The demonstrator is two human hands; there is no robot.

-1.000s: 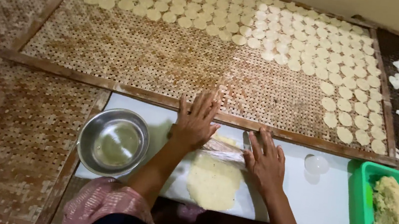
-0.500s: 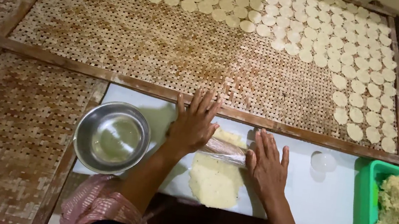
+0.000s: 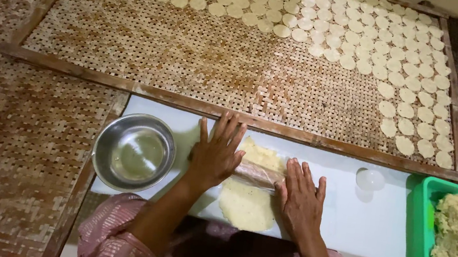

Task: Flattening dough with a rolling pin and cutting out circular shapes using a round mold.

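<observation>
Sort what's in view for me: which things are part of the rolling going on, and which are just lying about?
In use:
left hand
right hand
clear plastic-wrapped rolling pin
flat pale yellow dough sheet
white rectangular board

Lying about:
round steel bowl
green plastic tub of dough
small clear round cutter
woven bamboo tray

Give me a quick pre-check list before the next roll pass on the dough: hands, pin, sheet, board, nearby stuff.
1. Left hand flat on rolling pin: ok.
2. Right hand flat on the pin's other end: ok.
3. Dough sheet lies on the white board, not past its edge: ok.
4. Metal bowl sits apart from the sheet: ok.
5. Small round cutter is out of the pin's path: ok.
6. Sheet thickness even: cannot tell.
</observation>
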